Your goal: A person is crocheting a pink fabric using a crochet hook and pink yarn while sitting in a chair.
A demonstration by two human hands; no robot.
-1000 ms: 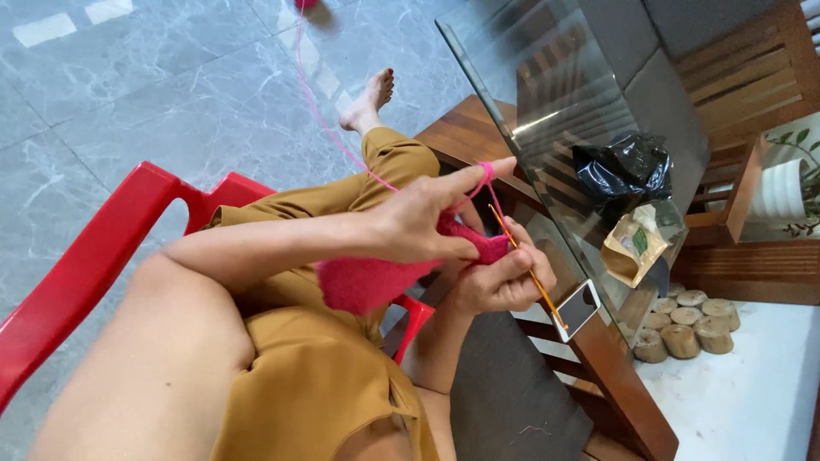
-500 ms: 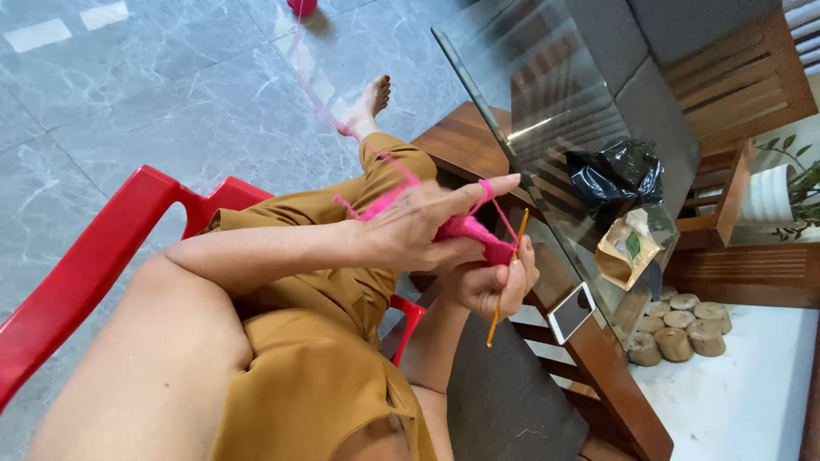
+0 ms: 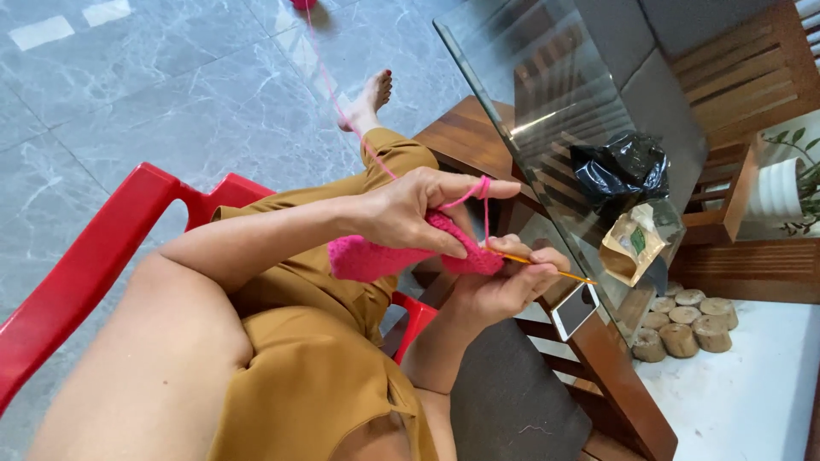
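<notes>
My left hand (image 3: 401,213) pinches a pink crocheted piece (image 3: 367,256) over my lap, with pink yarn looped around its raised index finger. My right hand (image 3: 500,286) sits just below and to the right, touching the piece's edge and gripping a thin orange-yellow crochet hook (image 3: 547,269) whose free end points right. The yarn strand (image 3: 337,102) runs from my hands across the grey floor to a pink yarn ball (image 3: 301,3) at the top edge.
I sit in a red plastic chair (image 3: 94,256). A glass-topped wooden table (image 3: 547,77) stands to the right, bearing a black plastic bag (image 3: 619,166), a brown paper packet (image 3: 632,248) and a phone (image 3: 574,309). Log slices (image 3: 683,324) and a white plant pot (image 3: 773,188) lie beyond.
The hook has swung from pointing downward to pointing right. My right hand has shifted under the piece, and the pink piece has flattened out between both hands.
</notes>
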